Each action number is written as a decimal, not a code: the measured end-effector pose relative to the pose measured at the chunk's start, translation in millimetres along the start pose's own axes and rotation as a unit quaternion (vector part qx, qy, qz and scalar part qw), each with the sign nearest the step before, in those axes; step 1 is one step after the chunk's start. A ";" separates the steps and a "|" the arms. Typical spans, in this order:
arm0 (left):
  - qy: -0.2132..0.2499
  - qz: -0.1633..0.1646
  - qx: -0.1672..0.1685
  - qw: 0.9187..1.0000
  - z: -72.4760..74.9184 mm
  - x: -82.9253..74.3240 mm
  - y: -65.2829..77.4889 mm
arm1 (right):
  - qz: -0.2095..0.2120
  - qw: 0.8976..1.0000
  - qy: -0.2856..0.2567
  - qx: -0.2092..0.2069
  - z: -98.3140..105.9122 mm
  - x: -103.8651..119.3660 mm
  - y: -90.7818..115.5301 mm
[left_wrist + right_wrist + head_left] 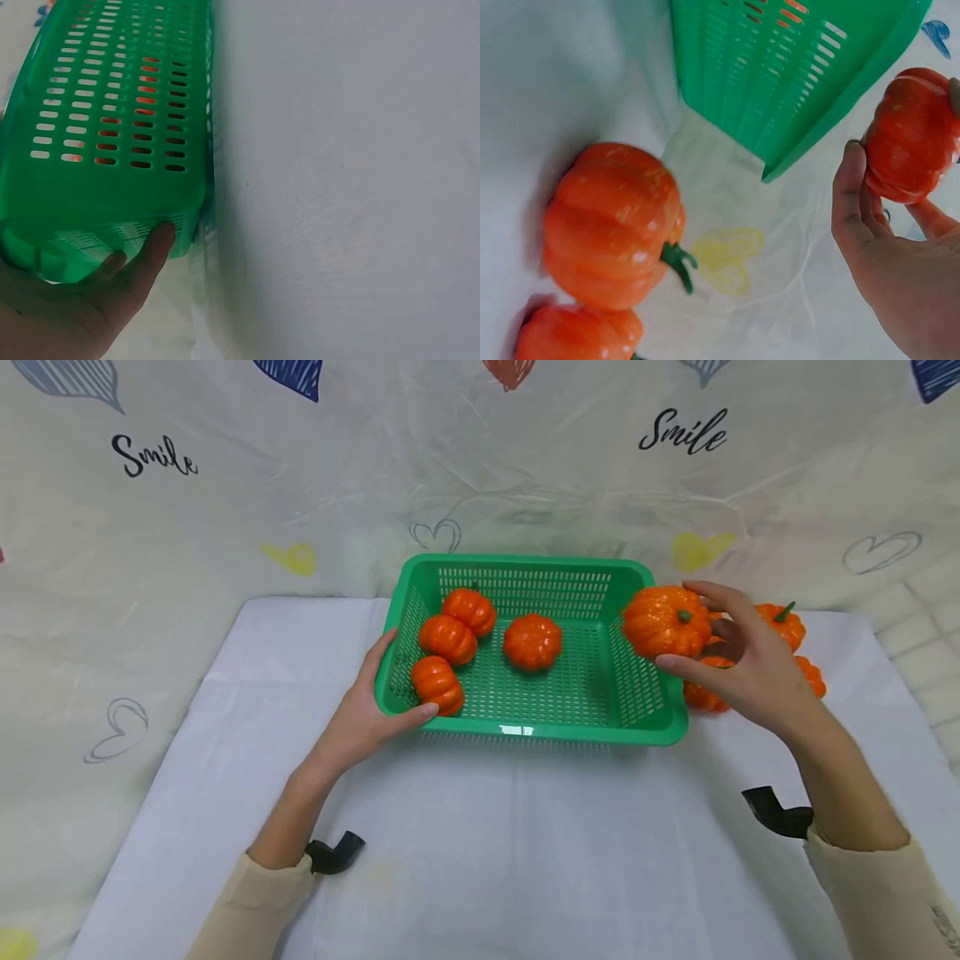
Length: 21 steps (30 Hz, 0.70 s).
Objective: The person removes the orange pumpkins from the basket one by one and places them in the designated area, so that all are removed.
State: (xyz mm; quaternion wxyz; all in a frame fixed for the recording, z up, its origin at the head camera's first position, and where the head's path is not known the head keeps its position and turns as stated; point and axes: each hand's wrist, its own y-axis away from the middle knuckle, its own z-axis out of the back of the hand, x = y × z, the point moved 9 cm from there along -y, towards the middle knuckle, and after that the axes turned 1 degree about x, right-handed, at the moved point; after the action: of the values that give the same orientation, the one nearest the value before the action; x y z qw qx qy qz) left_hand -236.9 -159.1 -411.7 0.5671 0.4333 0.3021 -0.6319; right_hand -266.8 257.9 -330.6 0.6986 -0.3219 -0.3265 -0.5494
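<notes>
A green plastic basket [585, 732] with slotted walls stands on the table. My left hand [363, 718] holds its front left corner, the thumb over the rim; in the left wrist view, fingers [154, 251] lie against the outside of the wall. Several orange toy pumpkins are in the basket, a group along its left side and one pumpkin [532, 642] near the middle. My right hand [772, 672] grips another orange pumpkin [666, 621] between thumb and fingers, raised by the basket's right rim. The right wrist view shows this held pumpkin [911, 139] from another side.
More orange pumpkins lie right of the basket, partly hidden behind my right hand, among them one pumpkin [783, 627] with a green stem. A white cloth [525, 843] covers the table. Behind the basket hangs a pale printed sheet [510, 468].
</notes>
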 end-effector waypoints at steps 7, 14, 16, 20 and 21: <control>0.001 0.000 0.000 1.000 -0.3 0.9 1.0 | -0.005 0.999 0.007 -0.032 14.5 -13.2 17.5; -0.002 0.001 0.000 1.000 -1.3 2.7 0.8 | -0.015 0.998 0.019 -0.050 26.0 -24.2 30.4; -0.002 0.001 0.000 1.000 -1.0 2.9 0.3 | -0.019 0.998 0.017 -0.054 28.8 -27.9 33.3; -0.002 -0.002 -0.001 1.000 -0.4 1.4 -0.5 | -0.014 0.998 0.004 -0.058 33.4 -33.2 37.4; -0.002 -0.003 -0.001 1.000 -0.2 1.1 -0.8 | -0.010 0.998 0.001 -0.059 34.5 -34.0 38.0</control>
State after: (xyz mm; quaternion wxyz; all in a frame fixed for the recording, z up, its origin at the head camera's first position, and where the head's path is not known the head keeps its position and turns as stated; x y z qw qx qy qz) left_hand -237.7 -159.3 -412.8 0.5667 0.4301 0.3030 -0.6341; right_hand -239.3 311.9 -341.5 0.6729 -0.3588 -0.2964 -0.5750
